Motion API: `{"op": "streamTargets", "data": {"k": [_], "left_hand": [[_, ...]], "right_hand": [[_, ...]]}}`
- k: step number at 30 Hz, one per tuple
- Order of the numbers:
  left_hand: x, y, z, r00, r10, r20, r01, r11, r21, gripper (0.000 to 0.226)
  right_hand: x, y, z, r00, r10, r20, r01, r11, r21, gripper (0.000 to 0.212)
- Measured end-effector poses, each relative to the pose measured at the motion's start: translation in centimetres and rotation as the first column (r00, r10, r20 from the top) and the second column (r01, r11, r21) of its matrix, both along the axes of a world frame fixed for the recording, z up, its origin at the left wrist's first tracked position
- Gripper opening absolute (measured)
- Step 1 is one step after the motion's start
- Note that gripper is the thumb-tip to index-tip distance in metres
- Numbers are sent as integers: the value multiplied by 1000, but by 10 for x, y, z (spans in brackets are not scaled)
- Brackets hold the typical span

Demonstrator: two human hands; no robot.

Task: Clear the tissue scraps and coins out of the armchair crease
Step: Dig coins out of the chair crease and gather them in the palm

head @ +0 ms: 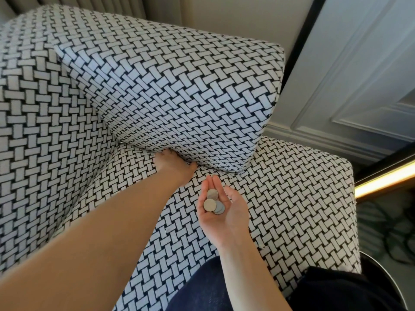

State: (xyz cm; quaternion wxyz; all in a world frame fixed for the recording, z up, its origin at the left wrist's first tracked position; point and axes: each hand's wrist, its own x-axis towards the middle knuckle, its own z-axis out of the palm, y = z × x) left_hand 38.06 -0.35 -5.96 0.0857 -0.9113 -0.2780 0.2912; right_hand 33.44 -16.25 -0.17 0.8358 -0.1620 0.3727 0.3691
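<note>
The armchair is covered in black-and-white basket-weave fabric. My left hand (174, 167) reaches into the crease (224, 171) between the seat (292, 198) and the padded arm (168, 97). Its fingers are buried under the padding and hidden. My right hand (224, 209) hovers palm up just above the seat, right of the left wrist. Three silver coins (213, 204) lie overlapping in its palm, and its fingers are nearly straight. I see no tissue scraps.
The chair's back (33, 131) rises at the left. A panelled grey wall (348, 75) and skirting stand behind the chair at the right. A lit gold strip (386, 178) and a dark round object (381, 277) lie beyond the seat's right edge.
</note>
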Motion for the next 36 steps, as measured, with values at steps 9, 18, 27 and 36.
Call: {"op": "streamTargets", "data": {"k": [9,18,27,36], "left_hand": [[0,5,-1,1000,-15,-8,15,1000,-10,80],[-5,14,4,996,-72,48,74,997,-38,85],[-3,10,-2,997,23,73,-16,995,-94,86],[-17,30,-14,954,131,269,-56,961,-271,83]], "right_hand": [[-1,-1,0,1000,-3,-3,3,1000,16,29],[0,0,-1,1000,0,-6,0,1000,-1,30],[1,1,0,1000,0,-8,-1,1000,-11,31],[1,2,0,1000,1,-24,-2,1000,-21,30]]}}
